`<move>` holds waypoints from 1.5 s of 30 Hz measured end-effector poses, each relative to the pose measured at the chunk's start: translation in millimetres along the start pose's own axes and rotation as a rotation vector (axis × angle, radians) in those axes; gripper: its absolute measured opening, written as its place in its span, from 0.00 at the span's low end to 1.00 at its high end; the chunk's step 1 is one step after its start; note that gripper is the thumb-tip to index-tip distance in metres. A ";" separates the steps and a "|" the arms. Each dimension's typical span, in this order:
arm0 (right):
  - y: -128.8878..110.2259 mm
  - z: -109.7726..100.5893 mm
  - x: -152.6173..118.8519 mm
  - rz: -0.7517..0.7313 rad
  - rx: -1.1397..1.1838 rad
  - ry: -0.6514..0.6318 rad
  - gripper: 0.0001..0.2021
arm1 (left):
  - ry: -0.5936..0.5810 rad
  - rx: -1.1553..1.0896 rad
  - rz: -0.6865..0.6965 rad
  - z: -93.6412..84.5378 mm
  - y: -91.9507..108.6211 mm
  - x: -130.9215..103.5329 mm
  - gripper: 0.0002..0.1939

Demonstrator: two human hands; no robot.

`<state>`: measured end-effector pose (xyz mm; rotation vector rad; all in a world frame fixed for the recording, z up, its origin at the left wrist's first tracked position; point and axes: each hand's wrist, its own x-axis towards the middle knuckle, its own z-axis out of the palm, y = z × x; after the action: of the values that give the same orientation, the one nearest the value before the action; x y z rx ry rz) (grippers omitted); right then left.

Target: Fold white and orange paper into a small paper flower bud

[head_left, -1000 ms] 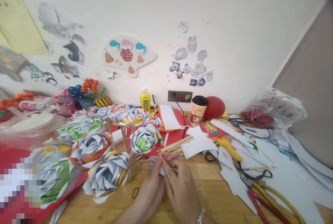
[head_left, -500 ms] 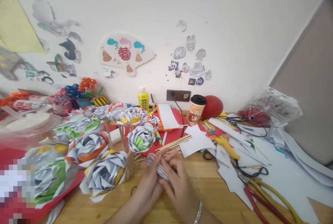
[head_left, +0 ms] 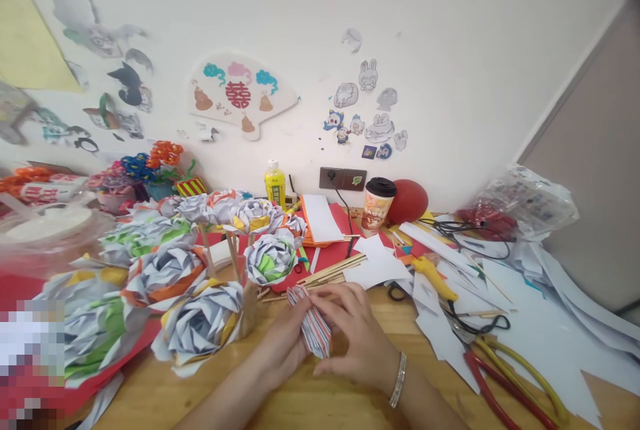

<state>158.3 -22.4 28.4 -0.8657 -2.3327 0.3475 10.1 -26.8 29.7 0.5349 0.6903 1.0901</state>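
Note:
Between my hands, over the wooden tabletop (head_left: 345, 403), is a stack of folded paper (head_left: 316, 331) with thin white, orange and grey-blue layers. My left hand (head_left: 285, 343) is closed around it, thumb on top near its far end. My right hand (head_left: 357, 333) arches over its right side with the fingers bent and the thumb apart near the lower end; fingertips touch or nearly touch the stack. Just left stand several folded paper flowers, among them one with yellow outer leaves (head_left: 200, 327) and one with a green centre (head_left: 273, 257).
Thin wooden sticks (head_left: 333, 273) and white paper sheets (head_left: 377, 263) lie beyond my hands. To the right are a yellow glue gun (head_left: 435, 277) and red-and-yellow-handled pliers (head_left: 515, 377). A lidded paper cup (head_left: 377, 207), a red balloon (head_left: 409, 202) and a yellow bottle (head_left: 275, 187) stand along the wall.
The paper stack has been turned so its striped layers show more. My right hand has spread from its close grip and shifted right, its thumb moving away from the stack.

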 end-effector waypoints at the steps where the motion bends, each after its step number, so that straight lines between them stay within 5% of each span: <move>1: 0.9 -0.2 -0.1 -0.001 0.022 -0.020 0.44 | 0.006 0.002 -0.001 -0.7 -0.1 0.4 0.08; 7: 7.9 -1.1 -2.1 -0.013 0.105 -0.027 0.35 | 0.011 0.006 -0.031 -3.0 0.3 2.8 0.08; 18: 1.5 2.6 -0.1 0.058 0.118 -0.052 0.37 | 0.018 0.059 0.003 -3.4 -1.7 2.1 0.08; 24: -8.2 0.9 0.2 0.107 0.195 0.137 0.27 | 0.094 0.692 0.158 -0.1 -3.2 0.5 0.11; 28: -17.2 9.6 -1.3 0.240 0.156 0.280 0.22 | 0.039 1.060 0.396 -5.5 -5.6 -3.2 0.02; 36: -15.5 12.2 0.9 0.260 0.204 0.348 0.08 | 0.103 1.241 0.425 -9.6 -3.2 -6.1 0.17; 41: -4.1 5.0 2.9 0.258 0.359 0.357 0.07 | -0.127 1.047 0.363 -2.5 7.7 -9.0 0.18; 43: 1.1 0.4 3.0 0.229 0.428 0.325 0.11 | -0.293 0.986 0.204 -1.7 16.5 -10.9 0.12; 45: 4.8 -4.0 2.8 0.207 0.470 0.295 0.14 | -0.383 0.860 -0.028 -3.5 22.3 -11.4 0.18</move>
<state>161.6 -16.8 30.7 -0.8532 -1.7895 0.7648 -9.4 -28.7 45.6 1.4230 0.8032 0.5911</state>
